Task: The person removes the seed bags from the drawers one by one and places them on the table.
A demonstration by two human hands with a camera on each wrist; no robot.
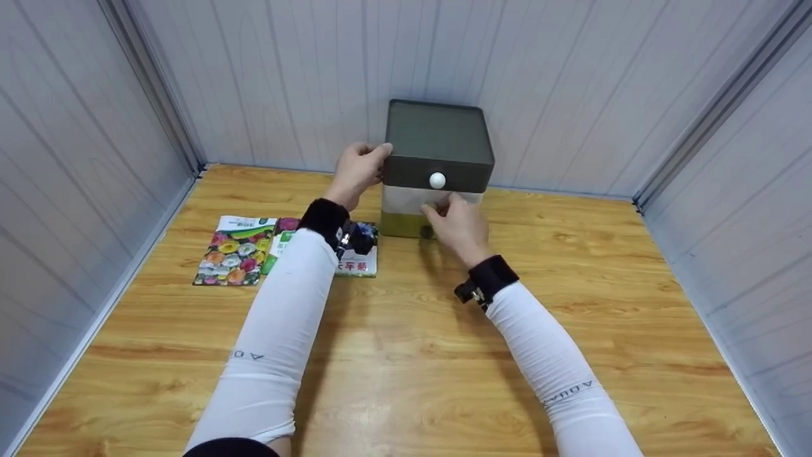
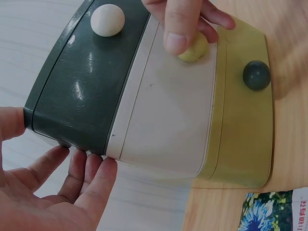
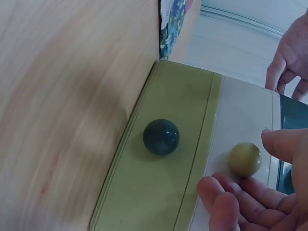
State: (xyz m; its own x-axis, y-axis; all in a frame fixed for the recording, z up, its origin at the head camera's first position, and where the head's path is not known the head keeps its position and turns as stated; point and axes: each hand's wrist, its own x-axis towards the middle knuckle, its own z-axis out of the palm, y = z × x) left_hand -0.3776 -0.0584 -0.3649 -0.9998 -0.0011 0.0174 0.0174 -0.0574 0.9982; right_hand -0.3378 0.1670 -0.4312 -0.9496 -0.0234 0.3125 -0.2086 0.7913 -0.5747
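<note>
A small three-drawer box (image 1: 438, 130) stands at the back of the table, with a dark green top drawer (image 2: 82, 86), a white middle drawer (image 2: 166, 106) and an olive-green bottom drawer (image 2: 243, 120). All three fronts sit flush. My left hand (image 1: 358, 168) touches the box's left side with its fingertips, thumb at the upper edge. At the middle drawer, my right hand (image 1: 460, 228) is around the yellow knob (image 3: 244, 160). In the right wrist view its fingers lie right at the knob, while the thumb stands slightly apart from it.
Flower seed packets lie left of the box: one with many-coloured blooms (image 1: 235, 254), one partly under my left forearm (image 1: 273, 254), and one with a blue flower (image 2: 262, 214). The top drawer has a white knob (image 1: 437, 181), the bottom one a dark knob (image 3: 161, 137). White panel walls (image 1: 317, 82) enclose the table.
</note>
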